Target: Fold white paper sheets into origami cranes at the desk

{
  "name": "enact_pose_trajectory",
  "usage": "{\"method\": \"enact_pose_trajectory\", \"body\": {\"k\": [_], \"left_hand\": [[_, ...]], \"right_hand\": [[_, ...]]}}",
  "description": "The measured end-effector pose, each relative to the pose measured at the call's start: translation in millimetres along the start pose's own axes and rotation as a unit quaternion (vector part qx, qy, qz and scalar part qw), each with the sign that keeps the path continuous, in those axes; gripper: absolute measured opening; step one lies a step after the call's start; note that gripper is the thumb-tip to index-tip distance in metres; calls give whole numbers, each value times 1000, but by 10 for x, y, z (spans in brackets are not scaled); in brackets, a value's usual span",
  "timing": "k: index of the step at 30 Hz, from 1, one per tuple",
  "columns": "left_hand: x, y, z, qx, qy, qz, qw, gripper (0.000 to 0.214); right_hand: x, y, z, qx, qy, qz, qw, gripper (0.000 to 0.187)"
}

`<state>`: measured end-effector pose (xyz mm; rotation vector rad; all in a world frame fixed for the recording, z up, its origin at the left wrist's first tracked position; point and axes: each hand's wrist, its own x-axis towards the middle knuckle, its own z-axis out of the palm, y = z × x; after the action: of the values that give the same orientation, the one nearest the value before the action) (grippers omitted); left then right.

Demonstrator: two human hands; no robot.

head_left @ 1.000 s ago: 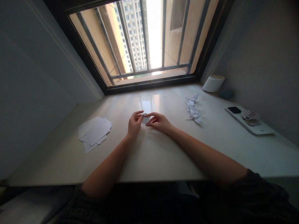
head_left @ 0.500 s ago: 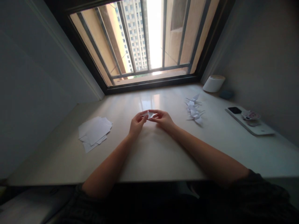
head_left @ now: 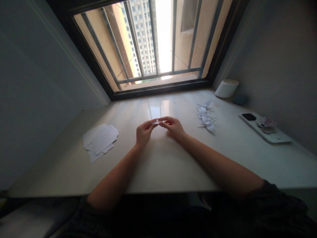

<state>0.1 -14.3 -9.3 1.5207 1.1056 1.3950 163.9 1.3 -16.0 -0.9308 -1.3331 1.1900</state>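
Observation:
A small folded piece of white paper point(head_left: 157, 122) is pinched between both hands above the middle of the table. My left hand point(head_left: 144, 132) grips its left side between thumb and fingers. On the right side, my right hand point(head_left: 173, 127) pinches it the same way, with the fingertips of both hands almost meeting. Most of the paper is hidden by the fingers, so its exact folded form cannot be made out. Several white paper cranes point(head_left: 205, 115) stand in a cluster to the right of my right hand.
A loose stack of white paper sheets point(head_left: 101, 140) lies at the left of the pale table point(head_left: 163, 168). At the right are a white phone point(head_left: 278, 137) with a round grip on its back, a white cylindrical object point(head_left: 226, 88) and a dark small item point(head_left: 240, 100). A barred window point(head_left: 158, 86) rises behind.
The folded paper has tilted and now shows less of its white surface. My left thumb has straightened and the fingers of both hands have drawn closer around the paper.

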Motion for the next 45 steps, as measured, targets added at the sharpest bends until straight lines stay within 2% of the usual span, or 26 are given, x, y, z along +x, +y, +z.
{"method": "enact_pose_trajectory", "body": {"k": [5,10,19,26,45], "left_hand": [[-5,-18,-22,25,13,6,1000,33],[5,-30,8,-20,11,-4,1000,34],[15,12,10,-67,6,-53,996,37],[12,19,24,-62,49,-40,996,28],[-16,56,69,-85,71,-23,994,31]], "right_hand": [[-10,12,14,-14,-18,-10,1000,35],[0,21,24,28,14,-16,999,29],[-9,-21,32,73,19,16,997,30],[-18,-18,30,68,17,8,997,29],[-39,-78,80,99,52,6,994,28]]}}
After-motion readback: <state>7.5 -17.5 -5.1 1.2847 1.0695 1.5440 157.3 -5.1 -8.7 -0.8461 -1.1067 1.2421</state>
